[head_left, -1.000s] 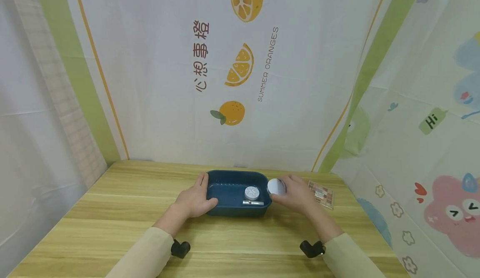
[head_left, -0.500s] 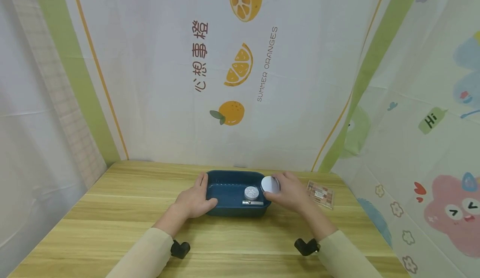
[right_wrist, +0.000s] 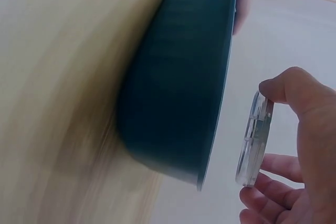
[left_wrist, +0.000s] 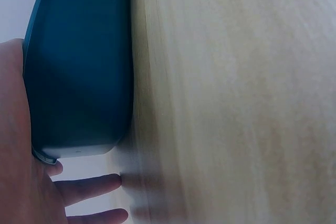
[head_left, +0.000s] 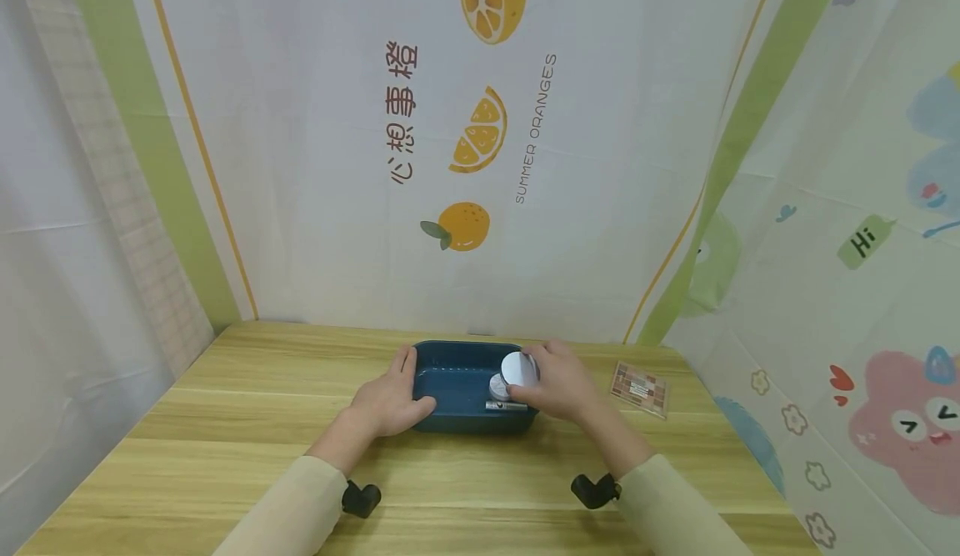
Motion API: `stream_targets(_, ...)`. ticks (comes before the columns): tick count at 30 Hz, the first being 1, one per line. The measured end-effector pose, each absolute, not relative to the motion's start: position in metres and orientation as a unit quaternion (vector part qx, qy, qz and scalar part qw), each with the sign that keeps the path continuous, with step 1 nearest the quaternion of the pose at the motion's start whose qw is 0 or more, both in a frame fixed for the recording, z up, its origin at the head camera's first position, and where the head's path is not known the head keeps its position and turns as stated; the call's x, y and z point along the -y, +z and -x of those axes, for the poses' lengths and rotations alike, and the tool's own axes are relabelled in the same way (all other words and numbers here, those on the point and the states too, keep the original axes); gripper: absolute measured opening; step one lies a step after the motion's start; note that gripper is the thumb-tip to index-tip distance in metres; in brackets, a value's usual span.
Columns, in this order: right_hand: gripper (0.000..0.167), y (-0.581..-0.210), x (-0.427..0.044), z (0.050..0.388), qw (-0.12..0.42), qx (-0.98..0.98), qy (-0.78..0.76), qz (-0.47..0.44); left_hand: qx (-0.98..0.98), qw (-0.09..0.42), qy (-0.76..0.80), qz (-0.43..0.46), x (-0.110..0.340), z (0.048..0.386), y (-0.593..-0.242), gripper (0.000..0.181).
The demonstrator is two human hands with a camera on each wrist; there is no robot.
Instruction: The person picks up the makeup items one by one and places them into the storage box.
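Note:
A dark blue oblong bin point(head_left: 465, 423) stands on the table. Against its left end rests my left hand point(head_left: 386, 399), thumb over the front rim; in the left wrist view its visible fingers look straight along the outside wall. My right hand point(head_left: 561, 383) pinches a round, flat compact point(head_left: 519, 369) by its edge, over the bin's right part. Seen from the right wrist, the compact point(right_wrist: 255, 140) has a clear rim and stays above the bin's edge. Inside the bin, a small round white case point(head_left: 497, 388) is partly covered by the compact, and a slim silver tube point(head_left: 506, 406) lies before it.
An eyeshadow palette point(head_left: 639, 389) lies on the wooden table point(head_left: 480, 489), right of the bin. Behind stands a white cloth backdrop point(head_left: 337, 247) with printed oranges; another patterned cloth point(head_left: 795, 331) hangs at the right.
My right hand has carried the compact leftward, from outside the bin's right end to above its inside, where it now covers part of the white case. The left hand and bin have stayed put.

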State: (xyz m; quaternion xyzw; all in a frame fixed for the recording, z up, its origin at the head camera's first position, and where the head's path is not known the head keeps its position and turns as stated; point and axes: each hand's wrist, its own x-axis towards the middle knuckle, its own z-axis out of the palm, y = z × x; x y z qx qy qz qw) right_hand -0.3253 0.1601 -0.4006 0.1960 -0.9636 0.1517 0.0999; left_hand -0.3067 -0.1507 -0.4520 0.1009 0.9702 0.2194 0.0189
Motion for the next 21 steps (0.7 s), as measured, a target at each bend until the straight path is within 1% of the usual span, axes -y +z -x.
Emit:
stream_targets(12,0.074,-0.403,-0.138,0.320,0.077,0.963,0.141,-0.217,-0.971,0.019,0.217,-0.098,0.150,0.310,-0.454,0.105)
stream_targets(21,0.073,-0.407,-0.125,0.320,0.070,0.963,0.134,-0.224,-0.973,0.005,0.212,-0.094,0.149,0.308,-0.453,0.105)
